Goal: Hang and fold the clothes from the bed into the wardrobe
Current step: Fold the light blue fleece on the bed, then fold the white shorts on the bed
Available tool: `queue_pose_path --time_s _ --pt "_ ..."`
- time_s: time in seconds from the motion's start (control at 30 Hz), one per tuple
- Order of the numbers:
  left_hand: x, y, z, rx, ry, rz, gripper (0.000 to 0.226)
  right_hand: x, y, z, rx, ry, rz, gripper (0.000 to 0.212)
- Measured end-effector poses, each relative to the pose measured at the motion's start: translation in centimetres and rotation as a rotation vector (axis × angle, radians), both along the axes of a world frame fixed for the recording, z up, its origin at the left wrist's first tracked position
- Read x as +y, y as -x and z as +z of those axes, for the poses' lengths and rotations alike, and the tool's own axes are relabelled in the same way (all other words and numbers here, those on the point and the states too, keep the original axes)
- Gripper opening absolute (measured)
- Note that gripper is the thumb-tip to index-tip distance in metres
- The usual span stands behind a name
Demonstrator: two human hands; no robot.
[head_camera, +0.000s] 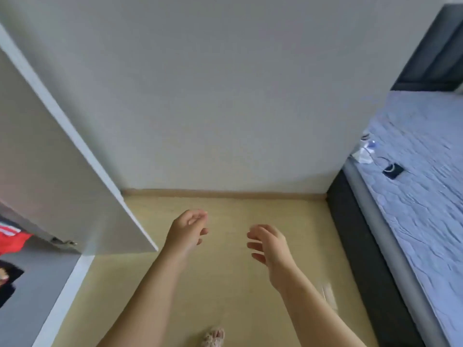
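Nearest, below both hands, one pale patterned slipper (213,338) is showing at the bottom edge on the yellowish floor (225,284), which is running on ahead to a wooden skirting board (225,192). Two bare forearms are reaching forward over that floor. The left grip (186,232) is hanging loosely curled, fingertips near the thumb, holding nothing; the right grip (269,244), just beside it and apart from it, is standing half open with fingers spread and relaxed, touching nothing. Well to the left of the left grip, the wardrobe (40,279) is standing open, its one white door (62,159) swinging out toward the hands. Two garments are showing inside at the picture's edge: a red garment (12,239) with white stripes above, and a dark garment (7,281) below it. Well to the right of the right grip, the bed (413,209) is lying in a dark frame (363,246), its pale blue quilted surface carrying two small things: a black object (392,171) and, beyond it, a whitish item (364,154) too blurred to identify. Farthest ahead of both grips, a plain grey-white wall (225,96) is filling the view.
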State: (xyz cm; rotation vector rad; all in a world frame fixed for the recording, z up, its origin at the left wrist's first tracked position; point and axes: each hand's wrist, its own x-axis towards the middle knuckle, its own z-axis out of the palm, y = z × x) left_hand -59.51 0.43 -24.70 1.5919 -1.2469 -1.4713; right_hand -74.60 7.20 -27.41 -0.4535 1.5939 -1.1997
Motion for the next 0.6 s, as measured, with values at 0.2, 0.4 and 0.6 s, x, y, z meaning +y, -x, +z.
queue_pose_path --time_s 0.2,0.4,0.6 --pt "-2.1 12.6 -0.4 -0.008 0.003 -0.364 0.017 4.2 9.6 -0.9 -0.006 -0.023 -0.404 0.006" --pt "-3.2 23.1 -0.9 -0.02 -0.023 -0.73 0.018 6.5 15.5 -1.2 -0.057 -0.075 -0.732 0.007" --pt "0.9 30.6 -2.7 0.001 -0.129 -0.962 0.018 11.2 18.5 -2.3 -0.111 -0.128 -0.998 0.005"
